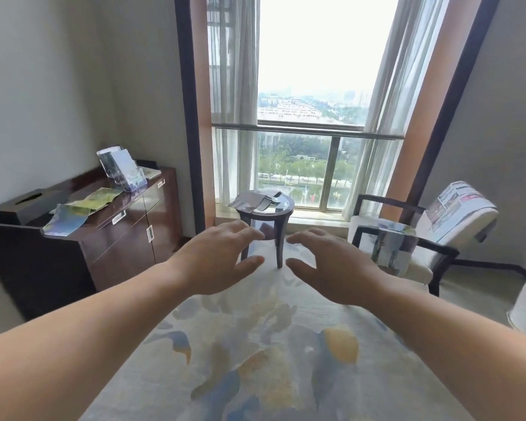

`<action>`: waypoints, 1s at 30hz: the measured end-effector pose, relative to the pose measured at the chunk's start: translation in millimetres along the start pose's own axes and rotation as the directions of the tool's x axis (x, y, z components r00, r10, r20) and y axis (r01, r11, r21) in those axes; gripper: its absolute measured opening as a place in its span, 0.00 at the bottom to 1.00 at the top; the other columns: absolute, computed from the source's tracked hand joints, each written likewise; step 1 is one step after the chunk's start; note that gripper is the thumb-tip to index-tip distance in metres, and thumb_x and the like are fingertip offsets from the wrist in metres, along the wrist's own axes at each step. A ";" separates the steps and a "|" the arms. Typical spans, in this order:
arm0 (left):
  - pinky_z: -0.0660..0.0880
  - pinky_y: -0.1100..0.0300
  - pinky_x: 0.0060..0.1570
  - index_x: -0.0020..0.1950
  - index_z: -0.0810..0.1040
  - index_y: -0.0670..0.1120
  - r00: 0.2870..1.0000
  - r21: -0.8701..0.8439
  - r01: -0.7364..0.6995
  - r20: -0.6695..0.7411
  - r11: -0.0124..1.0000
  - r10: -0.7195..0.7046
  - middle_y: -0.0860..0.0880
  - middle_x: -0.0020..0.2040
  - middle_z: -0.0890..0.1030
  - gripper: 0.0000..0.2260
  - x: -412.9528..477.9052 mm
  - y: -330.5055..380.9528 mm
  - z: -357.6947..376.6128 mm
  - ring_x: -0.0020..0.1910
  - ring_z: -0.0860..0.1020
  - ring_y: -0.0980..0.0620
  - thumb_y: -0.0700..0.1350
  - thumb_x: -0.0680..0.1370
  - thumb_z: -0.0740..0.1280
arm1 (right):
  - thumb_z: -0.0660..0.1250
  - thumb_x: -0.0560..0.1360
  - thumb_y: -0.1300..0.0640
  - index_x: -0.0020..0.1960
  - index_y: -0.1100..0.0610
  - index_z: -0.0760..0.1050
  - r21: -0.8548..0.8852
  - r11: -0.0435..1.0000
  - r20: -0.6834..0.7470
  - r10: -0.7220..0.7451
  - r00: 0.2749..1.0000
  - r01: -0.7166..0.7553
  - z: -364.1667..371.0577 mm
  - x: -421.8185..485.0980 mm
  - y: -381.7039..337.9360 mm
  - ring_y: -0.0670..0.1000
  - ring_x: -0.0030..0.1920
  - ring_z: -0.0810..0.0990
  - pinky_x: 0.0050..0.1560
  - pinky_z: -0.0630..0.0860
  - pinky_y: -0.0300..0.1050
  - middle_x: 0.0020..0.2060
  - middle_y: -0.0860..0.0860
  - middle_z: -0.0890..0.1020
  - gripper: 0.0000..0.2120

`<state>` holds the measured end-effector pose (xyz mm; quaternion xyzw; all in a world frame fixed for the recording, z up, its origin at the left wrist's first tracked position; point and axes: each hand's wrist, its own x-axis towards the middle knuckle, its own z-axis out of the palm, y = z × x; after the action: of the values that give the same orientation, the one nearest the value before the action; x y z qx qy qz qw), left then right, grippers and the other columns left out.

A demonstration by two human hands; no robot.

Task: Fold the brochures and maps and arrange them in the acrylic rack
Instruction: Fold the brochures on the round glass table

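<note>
The left hand [216, 256] and right hand [331, 265] hold nothing, fingers wide and relaxed. I think it is best to lift the grey paper brochures [251, 202] off the round dark tabletop [289, 208] together, with edges aligned.

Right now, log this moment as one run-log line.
left hand: open, empty | right hand: open, empty | acrylic rack: on cabinet, partly filled | unfolded maps: on cabinet | brochures: on round table

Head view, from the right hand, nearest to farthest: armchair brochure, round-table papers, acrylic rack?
1. Colour-printed brochure over the armchair's dark arm, right.
2. Grey papers on the round dark wooden table, ahead.
3. Clear acrylic rack, far left on the cabinet.
</note>
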<state>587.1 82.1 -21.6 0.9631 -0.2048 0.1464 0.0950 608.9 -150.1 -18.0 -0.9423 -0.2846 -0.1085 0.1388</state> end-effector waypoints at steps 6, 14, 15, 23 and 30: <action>0.70 0.57 0.63 0.73 0.68 0.54 0.998 -0.004 -0.008 0.056 1.000 0.008 0.54 0.70 0.72 0.23 89.7 -45.2 44.9 0.64 0.73 0.54 0.60 0.80 0.59 | 0.60 0.78 0.40 0.71 0.46 0.68 0.028 0.999 0.029 0.038 0.999 -0.038 30.3 81.1 66.2 0.47 0.64 0.74 0.57 0.71 0.42 0.69 0.43 0.71 0.23; 0.69 0.61 0.57 0.72 0.69 0.55 0.998 0.017 0.059 0.038 0.998 -0.059 0.55 0.69 0.72 0.22 236.8 -97.9 85.7 0.57 0.74 0.56 0.61 0.80 0.58 | 0.62 0.78 0.44 0.66 0.47 0.72 0.070 0.997 0.035 -0.010 0.999 0.007 38.8 213.7 171.7 0.50 0.59 0.77 0.55 0.74 0.48 0.63 0.45 0.75 0.18; 0.69 0.61 0.55 0.72 0.69 0.55 0.997 0.012 0.068 0.036 0.998 -0.069 0.55 0.68 0.72 0.22 252.9 -104.5 90.6 0.55 0.74 0.57 0.61 0.80 0.58 | 0.62 0.78 0.44 0.66 0.47 0.72 0.067 0.998 0.037 -0.005 0.999 0.003 38.2 230.7 182.8 0.51 0.58 0.77 0.54 0.75 0.50 0.62 0.46 0.76 0.18; 0.69 0.57 0.61 0.72 0.69 0.53 0.991 -0.007 0.116 0.070 0.993 -0.115 0.53 0.68 0.72 0.21 359.8 -169.4 129.5 0.63 0.73 0.52 0.59 0.80 0.58 | 0.61 0.78 0.45 0.63 0.49 0.73 0.071 0.997 0.075 -0.001 0.997 -0.005 71.4 348.1 249.0 0.51 0.55 0.77 0.46 0.72 0.46 0.59 0.47 0.76 0.16; 0.70 0.51 0.64 0.72 0.69 0.53 0.991 -0.041 0.107 0.084 0.993 -0.103 0.54 0.68 0.72 0.23 458.5 -260.1 164.3 0.66 0.72 0.51 0.59 0.80 0.59 | 0.61 0.78 0.42 0.70 0.45 0.68 0.065 0.997 0.098 0.039 0.994 -0.046 117.0 464.0 295.8 0.52 0.63 0.74 0.58 0.73 0.50 0.67 0.45 0.72 0.22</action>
<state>1137.2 107.7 -60.7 0.9753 -0.1606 0.0972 0.1160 1169.0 -113.9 -55.4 -0.9471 -0.2743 -0.0504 0.1587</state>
